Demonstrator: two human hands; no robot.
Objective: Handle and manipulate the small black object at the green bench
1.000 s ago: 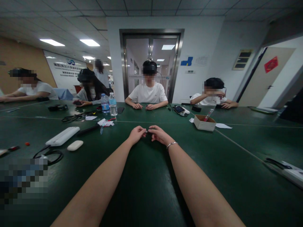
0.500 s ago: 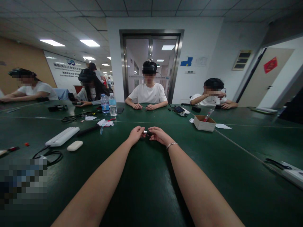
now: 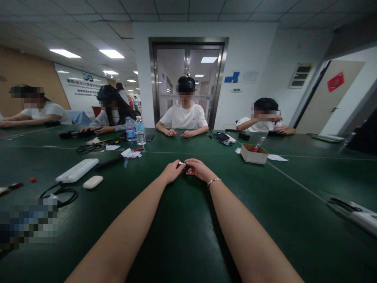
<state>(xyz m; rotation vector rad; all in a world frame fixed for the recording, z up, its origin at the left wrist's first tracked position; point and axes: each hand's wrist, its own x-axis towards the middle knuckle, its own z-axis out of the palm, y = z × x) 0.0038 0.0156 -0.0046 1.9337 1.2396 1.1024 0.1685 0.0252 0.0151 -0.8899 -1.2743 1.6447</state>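
Observation:
Both my forearms reach out over a dark green table. My left hand and my right hand meet at the middle of the table, fingertips together on a small dark object with a silvery end. The object is too small to name. A thin bracelet circles my right wrist. Both hands rest on or just above the tabletop.
To the left lie a white power strip, a white oval case and a black cable. Two water bottles stand farther back. A small cardboard box sits right of centre. Several people sit along the far edge.
My left hand has shifted slightly right and closer to my right hand; the small object now sits pinched between both sets of fingertips. The person at far left reached across the table.

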